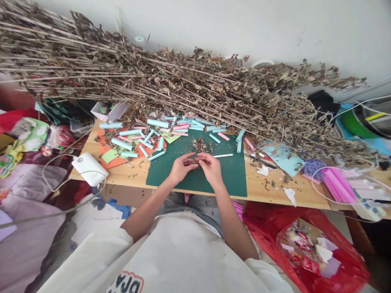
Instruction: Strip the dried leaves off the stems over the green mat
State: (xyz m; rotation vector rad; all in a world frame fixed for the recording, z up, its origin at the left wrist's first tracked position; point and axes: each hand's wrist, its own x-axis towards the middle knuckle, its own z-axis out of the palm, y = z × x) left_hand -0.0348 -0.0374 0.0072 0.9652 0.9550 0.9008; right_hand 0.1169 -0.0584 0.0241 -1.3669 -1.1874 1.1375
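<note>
Green matting, a cutting mat [229, 177] at the centre of the frame, bears a heap of crumbled dry leaves [199, 144] just above the hands. The left hand [181, 169] and right hand [211, 169] curl their fingers close together over leaf bits; whether either grips any, I cannot tell. Blue and pink paper rolls [157, 123] crowd the mat's upper left, a white stick [222, 155] lies right of the fingers, and dried stalks [171, 85] sprawl across the top, crowding the table's [259, 185] back edge.
</note>
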